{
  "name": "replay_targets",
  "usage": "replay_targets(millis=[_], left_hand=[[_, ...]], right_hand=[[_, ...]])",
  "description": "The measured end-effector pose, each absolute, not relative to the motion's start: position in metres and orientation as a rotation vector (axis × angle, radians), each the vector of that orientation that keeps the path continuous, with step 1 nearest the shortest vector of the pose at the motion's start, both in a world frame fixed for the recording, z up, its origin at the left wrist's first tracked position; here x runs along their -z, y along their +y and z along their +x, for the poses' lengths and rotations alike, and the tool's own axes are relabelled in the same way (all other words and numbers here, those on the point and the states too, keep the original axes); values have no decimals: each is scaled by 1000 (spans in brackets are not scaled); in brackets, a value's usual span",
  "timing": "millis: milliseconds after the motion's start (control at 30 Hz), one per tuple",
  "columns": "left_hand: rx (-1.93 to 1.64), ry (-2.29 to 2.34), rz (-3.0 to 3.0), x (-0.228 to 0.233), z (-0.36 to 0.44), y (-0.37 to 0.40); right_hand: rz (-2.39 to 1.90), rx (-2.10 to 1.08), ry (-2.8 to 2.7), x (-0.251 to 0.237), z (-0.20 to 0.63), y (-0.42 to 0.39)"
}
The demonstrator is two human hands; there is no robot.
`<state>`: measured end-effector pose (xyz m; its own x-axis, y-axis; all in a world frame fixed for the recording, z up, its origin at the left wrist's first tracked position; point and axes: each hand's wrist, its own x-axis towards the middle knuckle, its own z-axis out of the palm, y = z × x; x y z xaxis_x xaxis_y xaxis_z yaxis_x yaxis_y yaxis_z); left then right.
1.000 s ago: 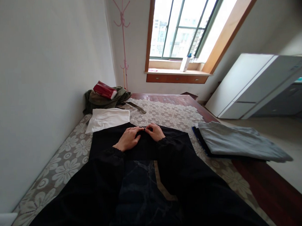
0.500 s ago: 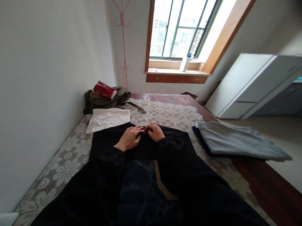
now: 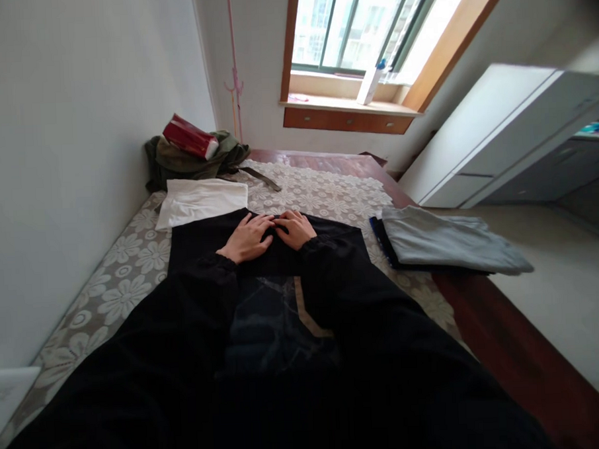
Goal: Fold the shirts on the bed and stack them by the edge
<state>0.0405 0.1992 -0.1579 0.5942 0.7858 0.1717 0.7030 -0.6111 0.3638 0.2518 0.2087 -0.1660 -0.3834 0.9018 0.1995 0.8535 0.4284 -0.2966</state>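
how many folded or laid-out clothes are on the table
4 at least: black garment under both hands, white one behind it, grey one at right on a dark-blue one; more may be hidden.

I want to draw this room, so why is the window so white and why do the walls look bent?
Head view: the window is blown out by daylight, so little outside shows; the wide lens bends the walls and stretches the white cabinet; the black garment under the left hand and right hand is so dark its folds vanish; the dark sleeves lose detail too.
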Motion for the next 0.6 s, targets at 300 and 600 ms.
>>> replay_targets(millis=[300, 600], left_hand=[[-516, 1395, 2555, 129, 35, 178], [135, 1732, 2369, 116, -48, 104]], right_hand=[[-1527, -254, -2610, 132, 374, 140], [-1808, -184, -2461, 182, 398, 66]])
